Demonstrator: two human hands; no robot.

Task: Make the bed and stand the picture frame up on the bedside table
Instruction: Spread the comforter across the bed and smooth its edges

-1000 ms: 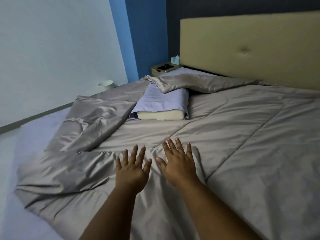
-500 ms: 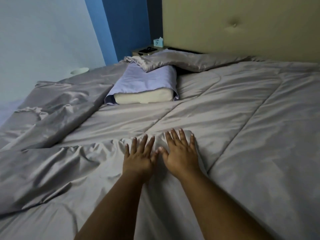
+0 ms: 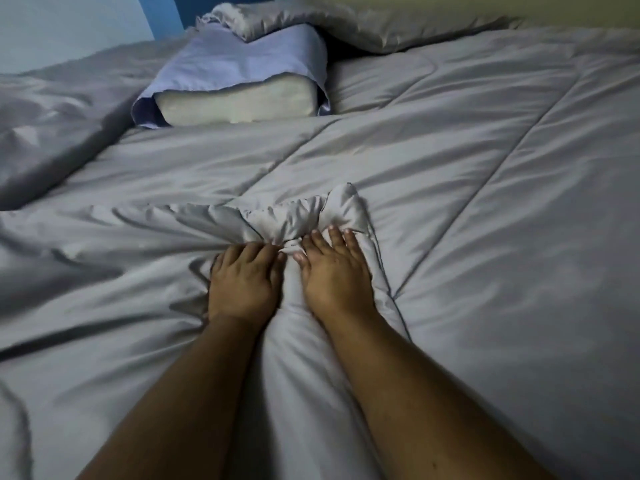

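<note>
Head view: bed-making, smoothing the crumpled grey quilted duvet (image 3: 450, 168).
Left hand (image 3: 244, 282) clutches it, right hand (image 3: 334, 271) presses flat; next, likely tug smooth.

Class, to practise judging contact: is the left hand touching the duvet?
Touching. The head view shows the left hand pressed on the duvet, its fingers curled into a bunched fold.

Dim, cool, diffuse light; the pale wall (image 3: 69, 26) at the top left is the brightest area in your view. The quilt (image 3: 450, 161) shows a soft sheen along its folds. Shallow shadows fill its creases and the gap behind the pillow (image 3: 239, 95). Detail is soft throughout, with wide-angle stretch toward the edges.
</note>
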